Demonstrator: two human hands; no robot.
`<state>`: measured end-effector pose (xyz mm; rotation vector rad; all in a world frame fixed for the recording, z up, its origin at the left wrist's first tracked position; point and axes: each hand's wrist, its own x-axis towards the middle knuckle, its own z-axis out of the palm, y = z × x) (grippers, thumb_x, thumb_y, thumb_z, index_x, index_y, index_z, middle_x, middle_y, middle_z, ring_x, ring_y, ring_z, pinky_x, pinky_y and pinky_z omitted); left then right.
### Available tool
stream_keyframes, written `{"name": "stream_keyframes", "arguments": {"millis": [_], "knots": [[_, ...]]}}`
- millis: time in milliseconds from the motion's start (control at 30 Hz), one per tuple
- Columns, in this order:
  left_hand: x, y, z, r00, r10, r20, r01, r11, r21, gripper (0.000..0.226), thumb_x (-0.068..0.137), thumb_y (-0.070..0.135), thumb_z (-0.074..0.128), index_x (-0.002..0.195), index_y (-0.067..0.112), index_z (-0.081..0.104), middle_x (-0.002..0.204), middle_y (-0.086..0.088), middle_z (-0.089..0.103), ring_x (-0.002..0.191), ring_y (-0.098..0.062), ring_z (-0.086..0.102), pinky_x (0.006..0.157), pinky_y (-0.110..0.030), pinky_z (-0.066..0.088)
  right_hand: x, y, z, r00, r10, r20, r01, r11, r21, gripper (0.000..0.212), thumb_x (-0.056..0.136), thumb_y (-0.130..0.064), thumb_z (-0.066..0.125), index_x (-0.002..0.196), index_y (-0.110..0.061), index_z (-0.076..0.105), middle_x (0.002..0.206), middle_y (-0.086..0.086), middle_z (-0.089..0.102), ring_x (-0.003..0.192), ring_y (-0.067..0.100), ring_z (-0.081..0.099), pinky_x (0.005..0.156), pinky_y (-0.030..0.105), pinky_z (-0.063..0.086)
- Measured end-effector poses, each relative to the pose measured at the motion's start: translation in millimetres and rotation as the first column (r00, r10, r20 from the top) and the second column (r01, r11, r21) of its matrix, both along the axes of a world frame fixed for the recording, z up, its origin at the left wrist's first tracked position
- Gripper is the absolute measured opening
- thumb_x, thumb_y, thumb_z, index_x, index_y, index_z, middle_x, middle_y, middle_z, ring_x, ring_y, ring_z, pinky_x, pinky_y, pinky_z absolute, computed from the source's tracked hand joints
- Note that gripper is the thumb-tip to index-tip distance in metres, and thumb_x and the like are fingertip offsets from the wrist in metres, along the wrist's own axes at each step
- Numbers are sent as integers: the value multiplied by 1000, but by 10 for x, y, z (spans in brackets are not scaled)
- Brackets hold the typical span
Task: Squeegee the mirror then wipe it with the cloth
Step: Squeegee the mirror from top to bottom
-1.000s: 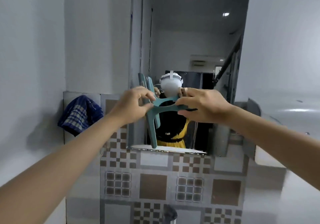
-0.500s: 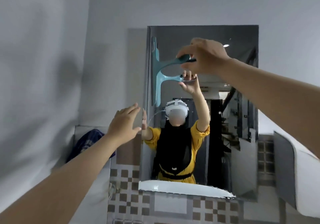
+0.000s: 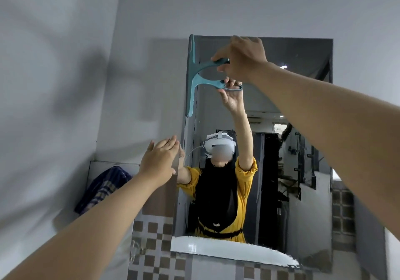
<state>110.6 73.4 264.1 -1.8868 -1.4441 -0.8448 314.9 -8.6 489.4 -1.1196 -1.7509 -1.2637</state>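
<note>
I count one teal squeegee (image 3: pixel 192 80), one mirror (image 3: pixel 281 149), one blue checked cloth (image 3: pixel 101 188). My right hand (image 3: pixel 243 59) grips the handle, blade upright along the mirror's top-left edge. My left hand (image 3: pixel 159 160) has its fingers spread, empty, cloth hanging lower left.

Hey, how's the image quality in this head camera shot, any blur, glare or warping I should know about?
Head view: the wide lens bows the forearms and tilts the mirror edges; soft shadows of the arms fall on the grey wall; a ceiling light shows as a small bright spot in the glass; the squeegee, right hand and left hand look reasonably sharp; the checked cloth is softer.
</note>
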Motion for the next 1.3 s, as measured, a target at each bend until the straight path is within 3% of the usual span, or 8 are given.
{"name": "stream_keyframes", "arguments": {"millis": [400,533,667,833,967,1133,1200,1300], "knots": [[51,56,-47,994,-108,-6,108,988,109,75,83,18,58,146,18,19,156,2,13,143,-18,12,114,-43,0,40,18,50,1000,0,3,0,999,-43,30,89,-33,63,118,-34,65,112,1,61,109,28,54,98,43,34],[4,70,-40,996,-81,-38,82,997,4,92,79,38,64,146,22,3,151,10,-10,144,-13,-4,113,-41,-9,102,38,27,1000,-1,-2,1,999,-51,29,90,-32,62,120,-33,64,113,1,61,108,27,55,95,41,35],[22,50,-38,997,-25,-69,25,1000,-1,102,74,47,66,146,22,-1,144,12,-18,143,-12,-9,113,-41,-10,178,83,2,999,15,-39,-17,998,-58,28,90,-31,63,117,-33,65,114,1,62,108,27,56,93,41,36],[78,43,-64,995,-96,-9,96,994,59,90,82,37,62,145,16,1,155,2,-8,133,2,-26,95,-23,-35,216,87,5,1000,8,-26,-10,998,-59,27,91,-30,62,118,-33,64,115,-1,62,108,27,56,92,41,37],[83,25,-45,995,-102,-25,103,993,62,88,75,24,70,145,12,19,156,-6,12,144,-22,7,84,-15,-38,359,76,8,1000,-2,4,2,998,-67,30,91,-33,61,121,-33,62,105,-3,62,103,26,58,81,36,36],[92,67,-62,998,-56,-42,59,996,65,84,78,24,64,146,14,15,157,-4,8,144,-22,5,82,-18,-41,627,58,-28,996,-46,70,53,994,-93,34,93,-36,56,126,-34,57,100,5,57,95,31,59,74,33,39],[107,65,-57,998,-40,-49,43,996,77,82,79,24,63,146,14,15,157,-4,7,144,-22,4,96,-28,-36,758,38,-37,995,-66,77,74,992,-101,34,93,-37,55,127,-34,55,94,2,48,91,31,58,74,35,41],[131,44,-47,999,-12,-50,14,999,45,79,81,23,60,146,14,16,157,-4,7,144,-22,5,113,-49,-1,1018,-18,-56,994,-90,66,96,991,-94,35,94,-37,54,128,-33,55,94,3,48,84,29,56,72,36,43]]}}
